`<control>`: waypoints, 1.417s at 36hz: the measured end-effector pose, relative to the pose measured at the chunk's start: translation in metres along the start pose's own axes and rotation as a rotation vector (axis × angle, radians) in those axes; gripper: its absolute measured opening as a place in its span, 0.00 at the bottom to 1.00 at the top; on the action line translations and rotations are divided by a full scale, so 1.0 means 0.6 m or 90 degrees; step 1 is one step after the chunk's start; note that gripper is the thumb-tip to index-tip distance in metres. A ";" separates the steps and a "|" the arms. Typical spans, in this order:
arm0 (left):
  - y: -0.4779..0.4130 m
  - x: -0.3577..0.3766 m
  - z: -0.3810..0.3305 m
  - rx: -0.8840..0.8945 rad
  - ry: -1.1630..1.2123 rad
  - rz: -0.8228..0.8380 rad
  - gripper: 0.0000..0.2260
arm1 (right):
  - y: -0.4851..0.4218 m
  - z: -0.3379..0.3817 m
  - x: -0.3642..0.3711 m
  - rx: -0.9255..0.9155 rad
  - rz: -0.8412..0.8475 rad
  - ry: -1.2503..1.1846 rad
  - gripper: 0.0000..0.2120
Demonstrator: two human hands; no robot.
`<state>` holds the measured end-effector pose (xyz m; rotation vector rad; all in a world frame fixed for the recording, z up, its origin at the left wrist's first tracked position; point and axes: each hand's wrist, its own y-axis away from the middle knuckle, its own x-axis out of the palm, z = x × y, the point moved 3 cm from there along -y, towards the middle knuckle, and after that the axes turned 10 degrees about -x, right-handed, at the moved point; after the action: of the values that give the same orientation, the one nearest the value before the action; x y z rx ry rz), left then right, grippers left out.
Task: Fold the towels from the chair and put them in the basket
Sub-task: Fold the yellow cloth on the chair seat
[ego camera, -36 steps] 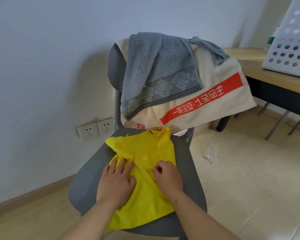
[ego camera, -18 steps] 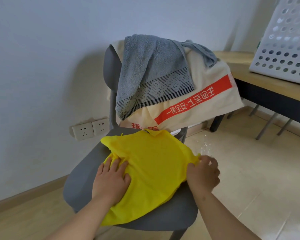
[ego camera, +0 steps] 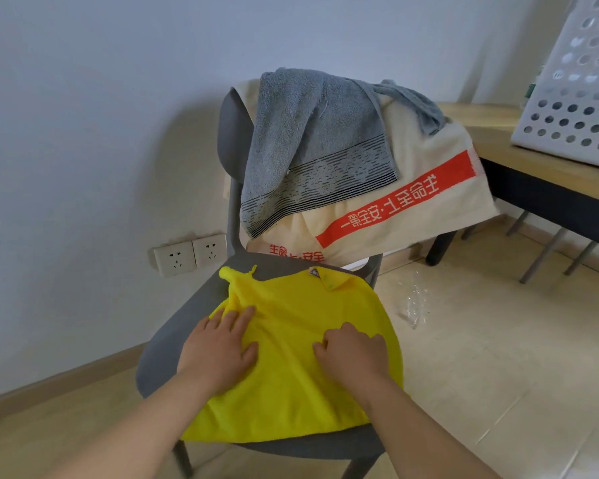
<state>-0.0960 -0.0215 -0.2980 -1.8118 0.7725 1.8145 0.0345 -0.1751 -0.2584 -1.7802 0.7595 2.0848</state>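
Observation:
A yellow towel (ego camera: pixel 301 382) lies spread over the seat of a grey chair (ego camera: pixel 187 326). My left hand (ego camera: pixel 218 350) rests flat on the towel's left part, fingers straight. On its right part sits my right hand (ego camera: pixel 353 350), fingers curled down against the cloth; I cannot tell if it pinches any. A grey towel (ego camera: pixel 308 146) hangs over the chair back on top of a cream towel (ego camera: pixel 419 209) with a red band. A white perforated basket (ego camera: pixel 574 84) stands on the wooden table at the right.
The wooden table (ego camera: pixel 519 160) with dark legs stands right of the chair. Two wall sockets (ego camera: pixel 191 255) sit low on the wall behind the chair. A clear plastic scrap (ego camera: pixel 414 302) lies on the tiled floor beside the seat.
The yellow towel has been spread wider across the seat. My right hand went out to the towel's right edge and has come back onto its middle right. My left hand stayed put.

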 end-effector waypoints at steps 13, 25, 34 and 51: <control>-0.023 -0.054 0.027 -0.266 0.464 -0.082 0.13 | -0.028 0.002 0.043 -0.061 -0.100 -0.070 0.23; -0.085 -0.064 0.024 -0.337 0.415 0.174 0.10 | -0.034 -0.001 0.060 -0.045 -0.136 -0.068 0.24; -0.088 -0.079 0.083 -0.376 0.488 -0.058 0.14 | -0.033 -0.001 0.059 -0.046 -0.123 -0.070 0.24; -0.062 0.024 -0.039 -0.046 0.001 0.050 0.28 | -0.085 -0.025 0.020 -0.063 -0.183 -0.147 0.17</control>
<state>-0.0542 -0.0106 -0.3144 -1.8526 0.7981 1.9131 0.0724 -0.1435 -0.2815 -1.5513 0.3213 2.1100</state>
